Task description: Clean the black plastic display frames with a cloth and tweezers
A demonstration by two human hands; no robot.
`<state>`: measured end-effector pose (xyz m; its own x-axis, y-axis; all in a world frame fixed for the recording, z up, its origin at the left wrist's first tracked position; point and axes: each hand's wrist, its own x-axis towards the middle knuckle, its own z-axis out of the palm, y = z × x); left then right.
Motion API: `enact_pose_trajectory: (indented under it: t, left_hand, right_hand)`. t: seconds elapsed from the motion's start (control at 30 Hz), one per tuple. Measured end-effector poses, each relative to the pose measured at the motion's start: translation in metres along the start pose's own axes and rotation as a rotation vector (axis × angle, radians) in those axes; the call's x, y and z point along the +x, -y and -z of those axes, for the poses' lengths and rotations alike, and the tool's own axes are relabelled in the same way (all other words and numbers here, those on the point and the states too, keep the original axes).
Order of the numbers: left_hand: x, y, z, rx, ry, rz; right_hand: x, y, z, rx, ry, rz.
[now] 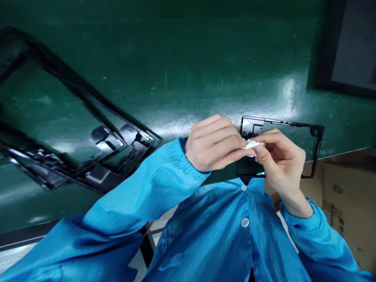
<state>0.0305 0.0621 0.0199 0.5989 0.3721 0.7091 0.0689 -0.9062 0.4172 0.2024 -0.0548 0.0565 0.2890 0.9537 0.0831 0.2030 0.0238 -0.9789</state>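
Above the near edge of the table, my left hand (216,143) and my right hand (280,160) meet, fingertips closed. Between them they pinch a small crumpled white piece (252,145); it could be tissue or film, I cannot tell which. Just beneath lies a black rectangular plastic frame (319,150) with an open middle, overhanging the table edge at its near right corner. My fingers hide part of its left side, so I cannot tell whether they touch it.
Several similar black frames (85,94) lie overlapping on the left of the green table (188,51), blurred. A dark-rimmed grey panel or tray (355,47) occupies the far right corner. Below the table edge on the right stands a cardboard box (346,203).
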Motion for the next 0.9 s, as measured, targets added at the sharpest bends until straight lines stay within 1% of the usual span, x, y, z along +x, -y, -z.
enact_pose_trajectory:
  t: [0.1,0.17,0.27,0.37,0.43,0.47,0.53,0.57,0.6,0.63,0.7,0.77,0.8,0.9]
  left_hand:
    - [-0.001,0.002,-0.003,-0.008,0.000,0.045]
    - [-0.002,0.002,-0.005,-0.020,0.004,0.069]
    - [-0.001,0.003,-0.004,0.018,0.023,0.098]
    - [0.000,0.004,0.002,0.051,-0.048,0.108]
    - [-0.002,0.006,0.006,0.115,-0.102,0.194]
    - [-0.003,0.008,0.008,0.165,-0.103,0.262]
    - [-0.007,0.013,0.010,0.252,-0.055,0.411]
    - [-0.009,0.016,0.011,0.269,-0.021,0.459]
    - [-0.010,0.018,0.012,0.270,0.000,0.471]
    - [-0.010,0.019,0.012,0.265,0.010,0.460]
    - [-0.008,0.018,0.013,0.250,0.022,0.373]
    - [-0.005,0.013,0.014,0.210,0.067,0.282]
    - [-0.003,0.010,0.013,0.171,0.116,0.265]
    - [-0.004,0.005,0.010,0.048,0.308,0.296]
  right_hand:
    - [-0.001,0.005,0.007,-0.003,0.041,0.062]
    - [-0.001,0.008,0.011,-0.013,0.059,0.057]
    - [-0.004,0.014,0.014,-0.017,0.073,-0.035]
    - [-0.008,0.015,0.015,0.017,0.042,-0.108]
    - [-0.011,0.014,0.017,0.005,0.015,-0.126]
    - [-0.012,0.013,0.019,-0.013,0.003,-0.131]
    - [-0.013,0.010,0.022,-0.079,-0.013,-0.129]
    - [-0.013,0.009,0.024,-0.120,-0.013,-0.120]
    - [-0.013,0.008,0.025,-0.161,-0.006,-0.113]
    - [-0.012,0.006,0.026,-0.193,0.000,-0.109]
    - [-0.011,0.005,0.027,-0.196,0.010,-0.123]
    - [-0.010,0.003,0.026,-0.101,-0.004,-0.141]
    - [-0.009,0.002,0.025,-0.038,-0.016,-0.146]
    - [-0.009,-0.002,0.024,0.098,-0.021,-0.170]
